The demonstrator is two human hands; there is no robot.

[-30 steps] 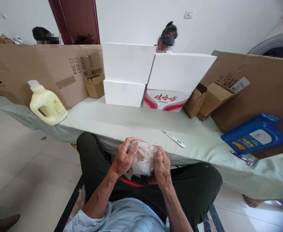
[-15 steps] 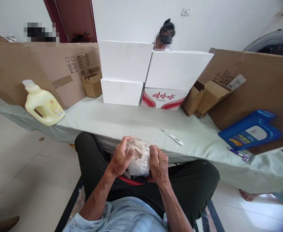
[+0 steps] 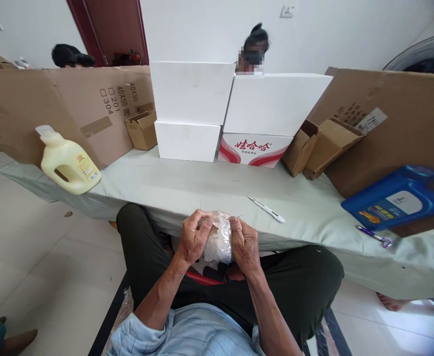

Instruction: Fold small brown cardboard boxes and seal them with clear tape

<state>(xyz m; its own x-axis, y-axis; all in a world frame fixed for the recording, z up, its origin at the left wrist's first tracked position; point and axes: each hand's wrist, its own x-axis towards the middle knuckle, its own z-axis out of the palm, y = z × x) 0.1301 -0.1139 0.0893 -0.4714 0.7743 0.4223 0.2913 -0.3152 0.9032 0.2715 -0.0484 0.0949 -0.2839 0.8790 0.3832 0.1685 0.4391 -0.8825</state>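
Note:
I sit at a table covered in pale green cloth [image 3: 187, 183]. Both hands hold a bundle wrapped in clear plastic film [image 3: 219, 240] over my lap, just in front of the table edge. My left hand [image 3: 195, 240] grips its left side with fingers curled over the top. My right hand [image 3: 244, 244] clasps the right side, fingers pinched at the top of the wrap. What is inside the film is pale and brownish; I cannot make it out.
A white pen-like tool [image 3: 266, 209] lies on the cloth near my hands. A yellow jug [image 3: 66, 163] lies left, a blue jug [image 3: 395, 200] and small purple tool [image 3: 374, 236] right. White foam boxes [image 3: 235, 106], a red-printed carton, cardboard sheets and small boxes line the back; two people sit behind.
The bundle has been squeezed narrower and turned, and my hands have drawn closer together at its top.

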